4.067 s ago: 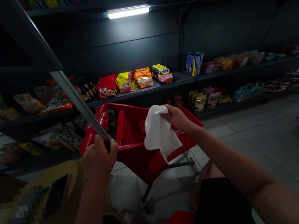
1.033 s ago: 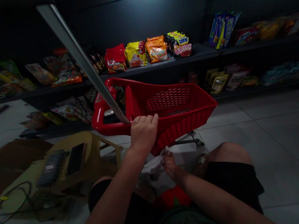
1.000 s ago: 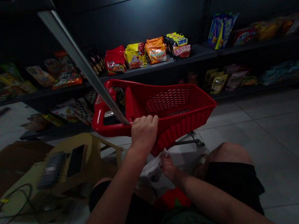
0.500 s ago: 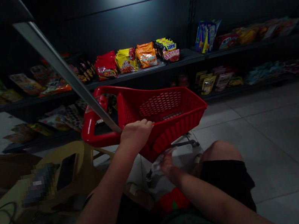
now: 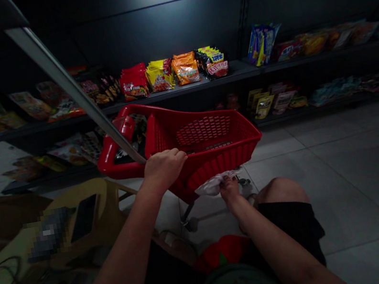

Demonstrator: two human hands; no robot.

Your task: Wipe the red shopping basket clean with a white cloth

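A red plastic shopping cart [image 5: 214, 157] with perforated walls stands in front of me, its handle loop at the left. My left hand [image 5: 165, 168] is closed over the cart's near top rim, close to the foot of a grey metal pole [image 5: 67, 85]. Lower down, my right hand [image 5: 229, 187] presses a crumpled white cloth [image 5: 211, 186] against the underside of the basket's near wall. Its fingers are bent around the cloth and partly hidden by it. No goods show inside the visible part of the basket.
Dark shelves [image 5: 239, 70] behind the cart carry snack packets, including red, yellow and orange packs [image 5: 186, 69]. At the left, a yellowish stool [image 5: 99, 191] holds a black phone [image 5: 85, 217], with cables nearby. Grey floor tiles [image 5: 350, 192] extend to the right.
My right hand and the white cloth have moved right and slightly up along the cart's underside. The cart and my left hand have shifted slightly left and up in view.
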